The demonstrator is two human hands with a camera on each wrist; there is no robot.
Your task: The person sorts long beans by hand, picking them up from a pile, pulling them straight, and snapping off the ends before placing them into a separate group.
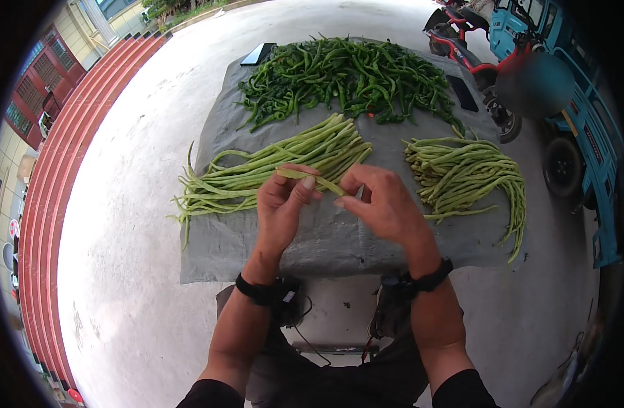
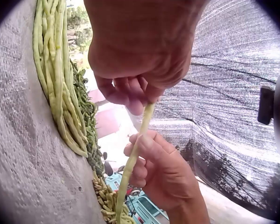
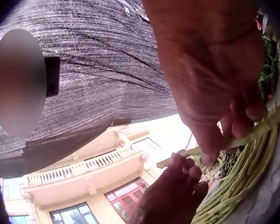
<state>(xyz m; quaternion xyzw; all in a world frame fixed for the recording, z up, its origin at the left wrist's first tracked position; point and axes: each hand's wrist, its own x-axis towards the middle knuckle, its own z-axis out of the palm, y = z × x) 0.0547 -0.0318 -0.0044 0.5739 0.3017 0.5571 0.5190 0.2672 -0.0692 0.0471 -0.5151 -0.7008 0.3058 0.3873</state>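
Note:
Both hands hold one pale green long bean [image 1: 331,186] between them, above the front part of the grey sheet [image 1: 285,248]. My left hand [image 1: 279,207] pinches it near one end, thumb on top, and a short end shows past that thumb in the right wrist view. My right hand [image 1: 390,204] pinches it farther along. In the left wrist view the bean [image 2: 125,179] runs on below the right hand's thumb. Behind the left hand lies a large bundle of long beans [image 1: 237,173]; a second bundle [image 1: 472,170] lies to the right of the right hand.
A wide heap of green peppers [image 1: 353,75] covers the far part of the sheet. Dark phones lie at its left [image 1: 259,54] and right [image 1: 463,93]. A blue three-wheeled vehicle [image 1: 594,156] stands at the right, red steps [image 1: 87,129] at the left.

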